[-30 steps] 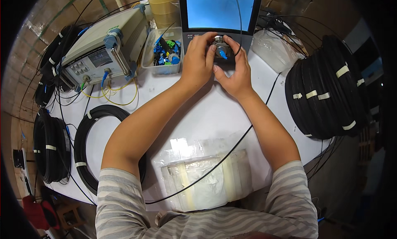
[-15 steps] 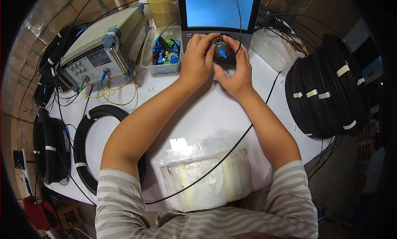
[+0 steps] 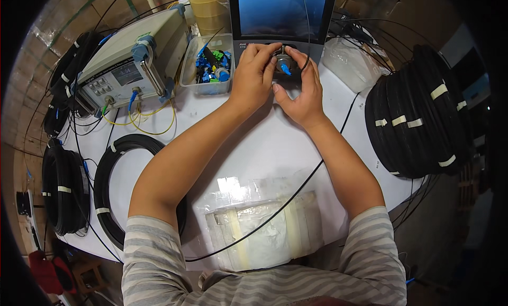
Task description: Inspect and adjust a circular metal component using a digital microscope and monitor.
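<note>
At the far edge of the white table, directly below the blue screen of the dark inspection unit, both of your hands meet around a small round metal fitting on the unit's front. Your left hand approaches from the left; its fingers curl over the top and left side of the fitting and touch it. Your right hand sits just beside it on the right, fingers arched over the fitting, thumb pointing toward the left hand. A blue connector projects from the fitting into the gap between your two hands. Whether either hand pinches the connector itself cannot be determined; the fingertips cover the contact points. A thin black cable runs from under your right hand, down across the table and over the clear plastic bag near your chest.

To the left of your left hand stands a clear bin of blue and green connectors, and beyond it a beige test instrument. Large black cable coils lie well apart on the right.
</note>
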Available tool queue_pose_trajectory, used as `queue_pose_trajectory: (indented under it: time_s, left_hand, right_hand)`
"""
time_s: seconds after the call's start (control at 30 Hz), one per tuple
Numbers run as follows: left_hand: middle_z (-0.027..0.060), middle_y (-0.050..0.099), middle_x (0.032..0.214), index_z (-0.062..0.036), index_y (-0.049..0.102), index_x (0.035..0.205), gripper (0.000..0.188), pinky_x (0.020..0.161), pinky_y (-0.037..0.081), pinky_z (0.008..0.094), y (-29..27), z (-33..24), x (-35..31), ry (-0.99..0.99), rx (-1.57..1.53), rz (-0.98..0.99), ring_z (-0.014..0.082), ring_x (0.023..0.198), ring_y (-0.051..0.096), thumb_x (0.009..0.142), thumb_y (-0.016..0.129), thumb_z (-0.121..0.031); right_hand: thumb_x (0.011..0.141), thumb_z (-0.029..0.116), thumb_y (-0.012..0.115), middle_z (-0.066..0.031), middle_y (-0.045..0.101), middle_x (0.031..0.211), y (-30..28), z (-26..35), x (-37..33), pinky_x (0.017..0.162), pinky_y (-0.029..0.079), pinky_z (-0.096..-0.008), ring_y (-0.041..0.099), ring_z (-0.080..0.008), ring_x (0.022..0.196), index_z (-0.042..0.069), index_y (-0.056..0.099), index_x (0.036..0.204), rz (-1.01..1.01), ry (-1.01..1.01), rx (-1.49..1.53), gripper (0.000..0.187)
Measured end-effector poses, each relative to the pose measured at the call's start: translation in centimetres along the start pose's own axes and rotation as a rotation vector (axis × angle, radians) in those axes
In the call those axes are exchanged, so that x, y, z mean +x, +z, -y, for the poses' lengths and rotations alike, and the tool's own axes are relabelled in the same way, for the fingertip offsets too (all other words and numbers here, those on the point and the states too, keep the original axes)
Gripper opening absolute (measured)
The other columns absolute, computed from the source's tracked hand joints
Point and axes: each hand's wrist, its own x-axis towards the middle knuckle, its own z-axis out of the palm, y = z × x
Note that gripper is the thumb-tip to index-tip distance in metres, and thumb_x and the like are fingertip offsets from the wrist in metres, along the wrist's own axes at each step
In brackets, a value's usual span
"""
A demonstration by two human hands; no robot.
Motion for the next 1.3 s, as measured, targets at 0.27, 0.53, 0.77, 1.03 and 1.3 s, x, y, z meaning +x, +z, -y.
queue_pose_trajectory:
  time_s: [0.27, 0.53, 0.77, 1.03, 1.3]
  left_hand:
    - [0.0123, 0.064, 0.116, -0.0083, 0.067, 0.137, 0.033, 0.086, 0.055, 0.0347, 0.09, -0.36, 0.05, 0.015, 0.014, -0.03, 0.0256, 0.1, 0.067, 0.105, 0.06, -0.004]
    - [0.0139, 0.063, 0.113, -0.0124, 0.067, 0.134, 0.032, 0.092, 0.051, 0.044, -0.18, -0.2, 0.07, 0.034, 0.032, 0.027, 0.0358, 0.108, 0.061, 0.102, 0.062, -0.007]
    - [0.0138, 0.062, 0.114, -0.0119, 0.069, 0.133, 0.032, 0.092, 0.051, 0.0442, -0.19, -0.21, 0.17, 0.045, 0.027, 0.025, 0.0361, 0.108, 0.061, 0.102, 0.063, -0.006]
    - [0.0138, 0.062, 0.114, -0.0123, 0.068, 0.133, 0.032, 0.091, 0.051, 0.0442, -0.36, -0.34, 0.06, 0.024, 0.031, 0.034, 0.0361, 0.108, 0.06, 0.101, 0.063, -0.006]
    - [0.0131, 0.063, 0.115, -0.0133, 0.068, 0.133, 0.033, 0.089, 0.052, 0.0438, -0.26, -0.16, 0.15, 0.039, 0.039, 0.022, 0.0349, 0.107, 0.061, 0.101, 0.064, -0.006]
  right_hand:
    - [0.079, 0.015, 0.08, -0.0195, 0.056, 0.149, 0.14, 0.15, -0.07, 0.115, 0.045, -0.0459, 0.055, -0.0398, 0.136, 0.001, 0.05, 0.146, -0.009, -0.008, 0.009, 0.075]
    - [0.102, 0.02, 0.071, -0.0184, 0.06, 0.138, 0.38, -0.27, -0.46, 0.104, 0.05, -0.043, 0.06, -0.0357, 0.123, 0.002, 0.066, 0.109, -0.069, 0.057, 0.073, 0.02]
    - [0.101, 0.018, 0.073, -0.0182, 0.06, 0.136, 0.52, 0.03, -0.31, 0.099, 0.053, -0.04, 0.062, -0.0346, 0.12, 0.002, 0.066, 0.111, -0.086, 0.103, 0.086, 0.021]
    - [0.094, 0.02, 0.08, -0.0182, 0.06, 0.137, 0.19, 0.17, -0.47, 0.098, 0.055, -0.0402, 0.062, -0.0345, 0.121, 0.002, 0.068, 0.105, -0.08, 0.068, 0.032, 0.024]
    - [0.087, 0.024, 0.085, -0.0196, 0.06, 0.141, 0.3, -0.2, -0.37, 0.101, 0.053, -0.0423, 0.06, -0.0369, 0.126, 0.004, 0.067, 0.106, -0.071, 0.042, 0.019, 0.033]
